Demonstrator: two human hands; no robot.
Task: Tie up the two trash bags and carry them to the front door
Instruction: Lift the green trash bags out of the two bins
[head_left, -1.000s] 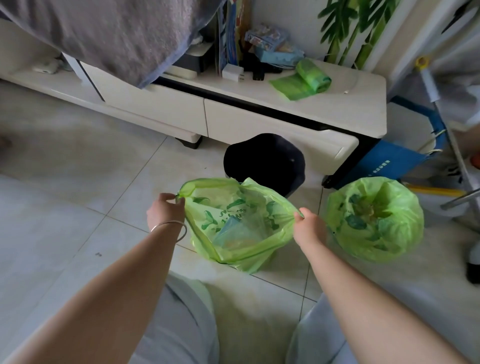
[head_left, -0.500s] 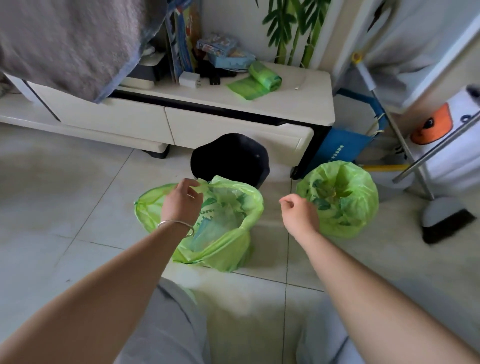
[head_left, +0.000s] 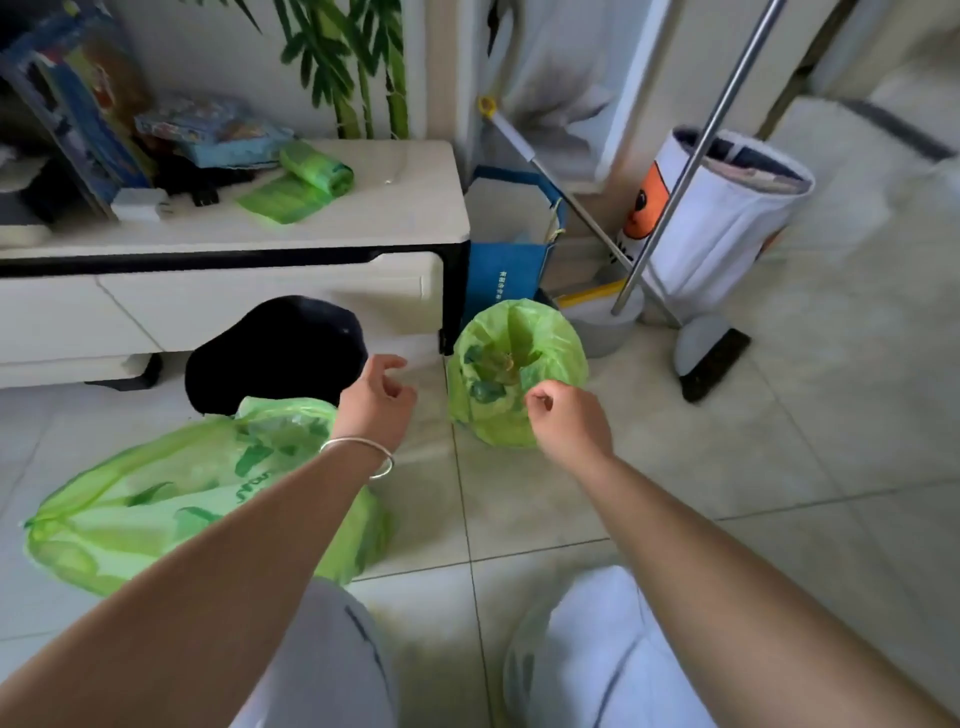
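Observation:
Two light green trash bags are on the tiled floor. The first trash bag (head_left: 156, 499) lies slumped at the left, partly under my left forearm, and neither hand holds it. The second trash bag (head_left: 511, 415) stands upright further right, its top drawn in toward the middle. My left hand (head_left: 376, 397) hovers between the two bags with loosely curled fingers and nothing in it. My right hand (head_left: 569, 423) is curled in front of the second bag's near side; I see nothing gripped in it.
A black bin (head_left: 275, 348) stands behind the first bag, against a low white cabinet (head_left: 363, 234) with a roll of green bags (head_left: 311, 171) on top. A blue paper bag (head_left: 504, 275), broom (head_left: 711, 358) and white fabric basket (head_left: 727, 218) crowd the right.
Both hands let go of the first bag, which has slumped to the left. They have moved right toward the second bag, and my view has turned right with them.

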